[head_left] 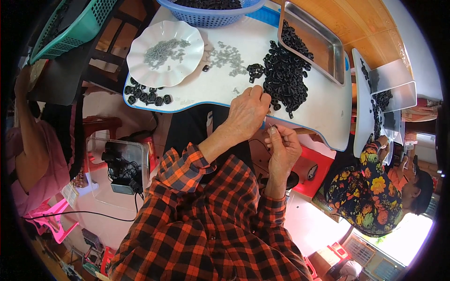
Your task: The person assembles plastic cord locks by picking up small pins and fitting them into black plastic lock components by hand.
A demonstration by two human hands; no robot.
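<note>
Right of centre, the right hand (284,146) pinches what looks like a small dark piece (274,126) between thumb and finger; the left hand (248,112) curls just above — whether it holds anything, I cannot tell. Working over the white table (326,110), upper centre, would likely help — drops stay findable.

I notice daylight pouring in at the lower right, where the bright opening (418,240) washes out to white. The desk (324,102) is well lit, with darker shade beneath it, and the metal tray (326,50) has a sheen. Straight edges bow outward; all 4 corners fade to black.
</note>
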